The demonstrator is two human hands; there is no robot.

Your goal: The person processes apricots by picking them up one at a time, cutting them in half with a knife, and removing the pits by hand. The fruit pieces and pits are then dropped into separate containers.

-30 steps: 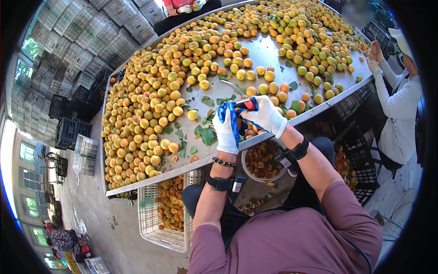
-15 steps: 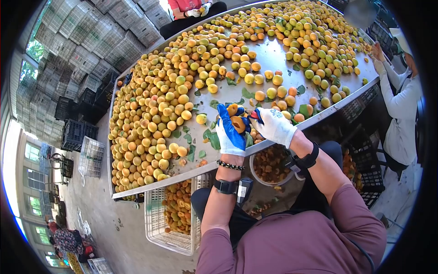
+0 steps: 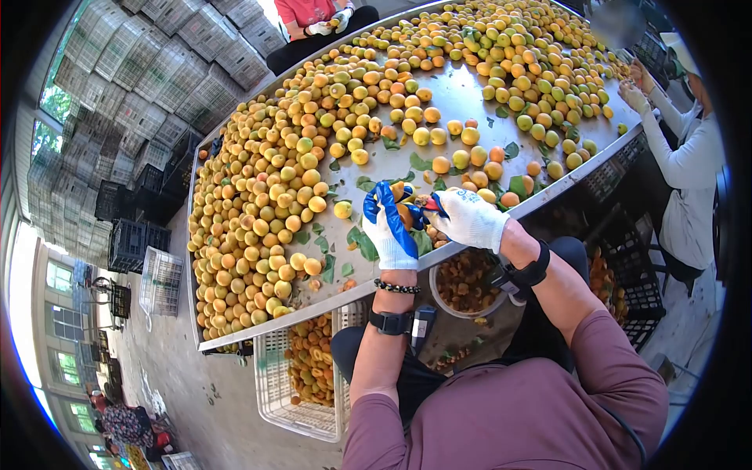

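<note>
Both of my hands wear white gloves with blue palms and meet above the front edge of a metal table (image 3: 470,82) heaped with yellow-orange apricots. My left hand (image 3: 392,223) is closed around apricot pieces (image 3: 404,210), partly hidden by its fingers. In my right hand (image 3: 468,217), the fingers are wrapped round a small red-handled tool (image 3: 429,204), whose tip is close to the fruit. Whole apricots and green leaves (image 3: 364,244) lie on the metal around my hands.
Below the table edge are a white crate (image 3: 274,384) of apricot pieces and a white bucket (image 3: 468,286) holding more. A person (image 3: 685,157) works at the right, another (image 3: 301,19) across the table. Crates (image 3: 157,55) are stacked behind at the left.
My left fingers have closed further over the apricot pieces, and my right hand has shifted slightly left. The co-worker's hands at the right have moved up and left.
</note>
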